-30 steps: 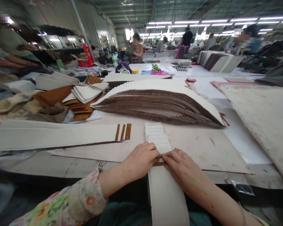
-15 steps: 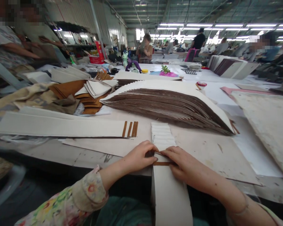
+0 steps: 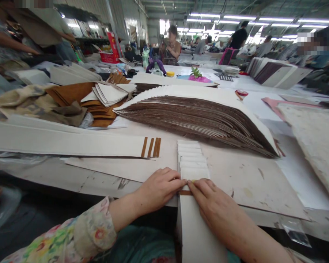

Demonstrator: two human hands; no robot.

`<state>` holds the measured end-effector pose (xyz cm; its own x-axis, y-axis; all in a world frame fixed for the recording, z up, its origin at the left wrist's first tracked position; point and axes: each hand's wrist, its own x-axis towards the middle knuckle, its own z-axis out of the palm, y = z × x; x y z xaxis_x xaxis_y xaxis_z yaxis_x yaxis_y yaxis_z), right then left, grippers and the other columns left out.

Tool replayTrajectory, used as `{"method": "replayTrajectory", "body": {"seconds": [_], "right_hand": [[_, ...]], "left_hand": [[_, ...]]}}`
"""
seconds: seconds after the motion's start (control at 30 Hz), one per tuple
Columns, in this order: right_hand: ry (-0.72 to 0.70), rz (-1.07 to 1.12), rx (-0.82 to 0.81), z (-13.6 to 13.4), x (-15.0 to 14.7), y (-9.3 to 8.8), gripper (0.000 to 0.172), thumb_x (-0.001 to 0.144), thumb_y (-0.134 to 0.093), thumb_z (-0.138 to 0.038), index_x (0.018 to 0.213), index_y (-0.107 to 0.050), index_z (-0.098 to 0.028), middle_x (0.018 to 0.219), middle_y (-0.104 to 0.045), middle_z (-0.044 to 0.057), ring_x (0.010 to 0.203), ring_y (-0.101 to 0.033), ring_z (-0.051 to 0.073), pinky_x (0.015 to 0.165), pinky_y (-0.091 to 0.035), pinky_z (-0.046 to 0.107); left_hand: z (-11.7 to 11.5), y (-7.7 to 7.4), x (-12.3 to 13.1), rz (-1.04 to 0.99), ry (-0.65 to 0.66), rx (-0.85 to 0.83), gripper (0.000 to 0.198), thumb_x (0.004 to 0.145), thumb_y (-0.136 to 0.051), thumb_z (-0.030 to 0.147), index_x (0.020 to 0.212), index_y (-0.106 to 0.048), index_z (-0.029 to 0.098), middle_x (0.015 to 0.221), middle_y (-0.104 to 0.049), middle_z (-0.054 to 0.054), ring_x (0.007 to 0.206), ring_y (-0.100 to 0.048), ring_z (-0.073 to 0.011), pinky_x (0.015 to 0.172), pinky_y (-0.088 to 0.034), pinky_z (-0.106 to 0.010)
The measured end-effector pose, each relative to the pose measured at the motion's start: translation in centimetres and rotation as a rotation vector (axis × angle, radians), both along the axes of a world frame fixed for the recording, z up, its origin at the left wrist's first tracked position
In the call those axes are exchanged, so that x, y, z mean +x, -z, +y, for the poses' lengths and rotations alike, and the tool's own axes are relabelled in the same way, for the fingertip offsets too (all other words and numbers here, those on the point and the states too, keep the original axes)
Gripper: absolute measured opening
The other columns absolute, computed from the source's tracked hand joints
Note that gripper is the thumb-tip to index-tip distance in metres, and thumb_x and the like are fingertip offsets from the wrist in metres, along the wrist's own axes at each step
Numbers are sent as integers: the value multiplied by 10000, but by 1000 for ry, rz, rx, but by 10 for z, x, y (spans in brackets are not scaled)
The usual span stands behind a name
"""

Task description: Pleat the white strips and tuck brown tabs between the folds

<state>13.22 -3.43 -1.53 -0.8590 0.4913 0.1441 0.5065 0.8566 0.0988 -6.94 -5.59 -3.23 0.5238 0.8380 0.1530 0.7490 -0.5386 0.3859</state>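
Note:
A long white strip (image 3: 196, 230) runs from the lower edge up onto the table, its far end laid in several narrow folds (image 3: 192, 157). Across it lies a thin brown band (image 3: 185, 193). My left hand (image 3: 161, 188) is closed at the strip's left edge, thumb and fingertips pressed at the fold just beyond the band. My right hand (image 3: 212, 201) bears down from the right, its fingers together and their tips meeting the left fingertips on that same fold. A bit of yellow shows beside the right fingers; I cannot tell what it is.
White strips (image 3: 71, 140) with several short brown pieces (image 3: 154, 147) on their end lie at left. Behind is a large fanned stack of white-and-brown sheets (image 3: 192, 117). Brown pieces (image 3: 100, 116) and cloth pile up at far left. The table's front edge is close. Other people work farther back.
More of the folded white end shows beyond my hands. My right fingers have flattened onto the strip, and my left thumb has drawn in to the fingers. The view has shifted slightly.

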Motion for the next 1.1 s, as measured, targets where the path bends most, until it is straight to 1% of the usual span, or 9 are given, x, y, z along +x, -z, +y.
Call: {"method": "replayTrajectory", "body": {"seconds": [0.13, 0.23, 0.33, 0.47, 0.67, 0.77, 0.93, 1.03, 1.1], "right_hand": [[52, 11, 147, -9, 1, 12, 561, 639, -402, 7, 1199, -434, -15, 1018, -544, 140, 924, -511, 263, 795, -485, 403], [81, 38, 167, -13, 0, 14, 569, 633, -402, 14, 1199, -439, -22, 1002, -550, 130, 922, -519, 254, 792, -492, 387], [88, 77, 160, -14, -1, 15, 558, 631, -411, 14, 1185, -459, -32, 1023, -554, 126, 937, -523, 245, 789, -498, 362], [130, 116, 166, -15, -2, 16, 548, 627, -419, 11, 1169, -482, -43, 1025, -569, 123, 935, -531, 241, 786, -501, 347], [156, 154, 165, -17, -4, 18, 525, 629, -428, 6, 1147, -500, -40, 1017, -581, 132, 929, -540, 235, 797, -497, 342], [161, 159, 158, -17, -4, 18, 535, 622, -447, -3, 1154, -488, -30, 1007, -581, 140, 928, -539, 238, 793, -498, 345], [169, 176, 141, -19, -1, 22, 559, 622, -462, -1, 1179, -470, -43, 1037, -569, 132, 960, -524, 228, 832, -475, 322], [200, 214, 124, -21, 1, 26, 550, 656, -456, -21, 1204, -454, -59, 1089, -551, 126, 999, -504, 225, 867, -453, 331], [218, 238, 120, -23, 1, 29, 545, 666, -446, -24, 1209, -454, -66, 1113, -544, 123, 1018, -495, 227, 872, -448, 334]], "left_hand": [[-10, 5, -7, 41, -10, 13, 472, 842, -399, 94, 1285, -368, 252, 1083, -537, -61, 983, -453, -205, 854, -371, -360], [0, -3, -11, -130, -31, -39, 304, 865, -400, 149, 1129, -531, 223, 993, -561, -47, 940, -492, -159, 842, -397, -279], [20, -16, -9, -248, -141, -33, 215, 872, -414, 190, 1005, -582, 164, 959, -571, -48, 932, -513, -138, 844, -405, -239], [33, -22, 2, -111, -193, 8, 192, 861, -442, 214, 964, -594, 157, 922, -582, -50, 913, -521, -165, 841, -409, -281], [30, -22, 18, 22, -210, 43, 180, 863, -420, 203, 838, -590, 150, 853, -577, -49, 850, -518, -171, 784, -405, -280], [36, -29, 23, -19, -259, -56, 120, 815, -471, 205, 754, -565, 160, 763, -572, -19, 757, -523, -155, 679, -400, -246], [49, -43, 30, -150, -314, -338, 80, 736, -469, 179, 673, -517, 167, 618, -517, 31, 605, -476, -120, 548, -339, -215], [54, -48, 35, -304, -318, -528, 112, 755, -450, 248, 749, -523, 163, 601, -481, 40, 585, -449, -111, 527, -334, -205], [58, -48, 38, -384, -295, -623, 219, 783, -439, 330, 892, -528, 162, 636, -497, 37, 595, -450, -109, 542, -345, -207]]}}
